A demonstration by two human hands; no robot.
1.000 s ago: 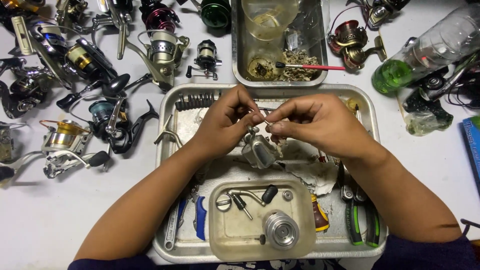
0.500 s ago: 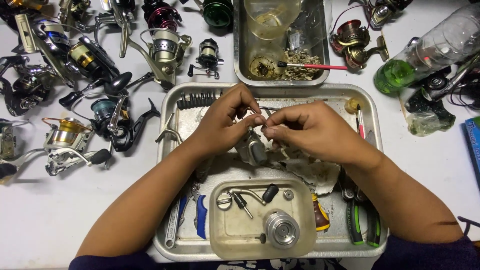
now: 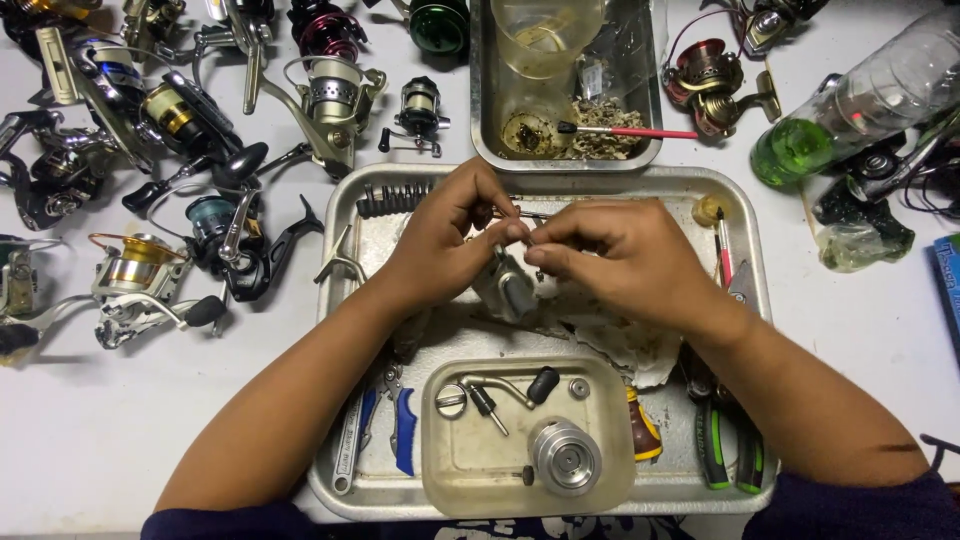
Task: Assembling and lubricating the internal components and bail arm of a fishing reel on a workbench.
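Observation:
My left hand (image 3: 448, 238) and my right hand (image 3: 618, 258) meet fingertip to fingertip over a large metal tray (image 3: 742, 330). Together they pinch a small metal part (image 3: 528, 240) that is mostly hidden by the fingers. Just below the fingertips a grey fishing reel body (image 3: 508, 290) rests on stained paper (image 3: 620, 340) in the tray. In front of it stands a shallow clear plastic lid (image 3: 460, 465) with a silver spool (image 3: 564, 455), a crank handle with a black knob (image 3: 515, 388) and small screws.
Several spinning reels (image 3: 150, 110) lie on the white table at the left. A smaller metal tray (image 3: 482, 110) behind holds a plastic cup and a red-handled brush (image 3: 640, 131). A green-bottomed bottle (image 3: 850, 105) lies at the right. Pliers (image 3: 725, 450) and a blue-handled wrench (image 3: 385, 425) sit in the big tray.
Both hands have stayed together above the reel body, with only small finger shifts around the part. The reel body has tilted a little beneath them.

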